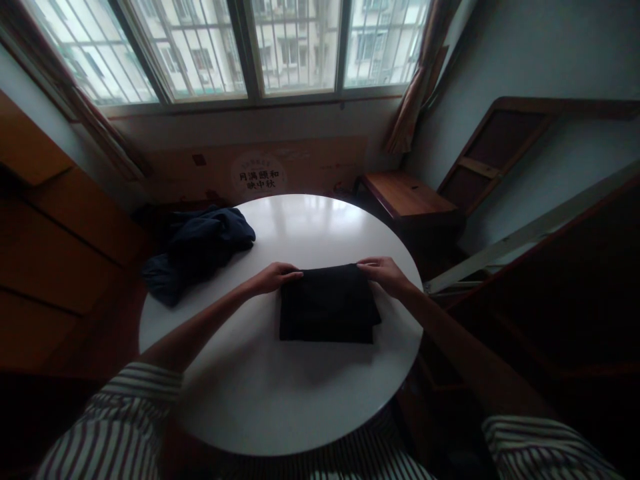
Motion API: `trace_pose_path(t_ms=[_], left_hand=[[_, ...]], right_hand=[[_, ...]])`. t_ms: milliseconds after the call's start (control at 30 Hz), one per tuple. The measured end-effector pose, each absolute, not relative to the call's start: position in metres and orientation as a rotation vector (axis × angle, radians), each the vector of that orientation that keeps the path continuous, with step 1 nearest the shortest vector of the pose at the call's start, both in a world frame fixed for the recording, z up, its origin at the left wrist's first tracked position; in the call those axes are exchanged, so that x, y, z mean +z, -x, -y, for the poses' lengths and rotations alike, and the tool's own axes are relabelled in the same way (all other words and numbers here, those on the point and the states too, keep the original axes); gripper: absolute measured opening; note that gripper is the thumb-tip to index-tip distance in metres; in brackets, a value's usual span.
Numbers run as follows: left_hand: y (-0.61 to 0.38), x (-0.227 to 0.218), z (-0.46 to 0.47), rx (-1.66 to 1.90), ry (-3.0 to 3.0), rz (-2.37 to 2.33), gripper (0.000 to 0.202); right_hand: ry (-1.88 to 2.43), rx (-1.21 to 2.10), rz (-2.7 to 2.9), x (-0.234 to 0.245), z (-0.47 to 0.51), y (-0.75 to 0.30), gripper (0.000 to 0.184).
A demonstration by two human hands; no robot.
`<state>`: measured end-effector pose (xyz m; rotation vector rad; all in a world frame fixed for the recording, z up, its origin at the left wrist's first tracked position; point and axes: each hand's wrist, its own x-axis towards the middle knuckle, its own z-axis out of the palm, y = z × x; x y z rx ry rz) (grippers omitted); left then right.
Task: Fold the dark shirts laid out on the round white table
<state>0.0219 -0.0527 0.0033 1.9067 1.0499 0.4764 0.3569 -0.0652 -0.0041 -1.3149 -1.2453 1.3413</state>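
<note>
A black folded garment [327,307] lies flat on the round white table [280,407], its layers slightly offset at the lower right. What kind of garment it is, I cannot tell. My left hand [276,277] pinches its far left corner between thumb and fingers. At the far right corner, my right hand [385,273] grips the same edge, thumb toward the cloth. Both forearms reach in from the sides, with striped sleeves pushed up near the elbows. Dark blue crumpled clothing [205,243] lies in a heap at the table's far left, partly over the edge.
Beyond the table to the right stands a wooden stool or small bench [407,195]. A brown wooden frame [500,150] leans by the right wall. Orange-brown cabinets [50,247] line the left side. A barred window with curtains [417,87] is ahead.
</note>
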Motion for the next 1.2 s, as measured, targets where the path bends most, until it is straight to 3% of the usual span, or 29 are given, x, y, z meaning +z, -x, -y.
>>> trace_pose_path(t_ms=[167,300,467,633,767,833,900,1067,1200], left_hand=[[-0.021,0.002,0.046,0.457,-1.933,-1.055,0.057],[-0.023,-0.002,0.05,0.486,-1.99,-1.083,0.055],[-0.024,0.009,0.054,0.43,-2.0,-1.113,0.055],[-0.029,0.031,0.053,0.097,-1.926,-1.034,0.045],[-0.038,0.047,0.052,0.016,-1.913,-0.946,0.036],[-0.039,0.064,0.051,0.037,-2.041,-0.944,0.037],[-0.038,0.091,0.051,0.115,-2.274,-1.015,0.037],[-0.033,0.145,0.054,0.639,-2.877,-1.296,0.042],[-0.031,0.102,0.079,0.786,-3.102,-1.311,0.044]], right_hand=[[1.355,1.341,1.188,0.006,0.074,-0.354,0.04],[1.422,1.327,1.306,0.012,0.089,-0.351,0.065],[1.462,1.228,1.497,0.019,0.083,-0.352,0.05],[1.521,1.228,1.977,0.034,0.049,-0.354,0.084],[1.276,1.405,2.397,0.048,0.029,-0.347,0.043],[1.166,1.42,2.468,0.062,0.027,-0.345,0.032],[1.114,1.255,2.448,0.083,0.029,-0.345,0.033],[0.836,0.407,2.33,0.13,0.042,-0.34,0.054],[0.635,0.158,2.42,0.095,0.056,-0.336,0.07]])
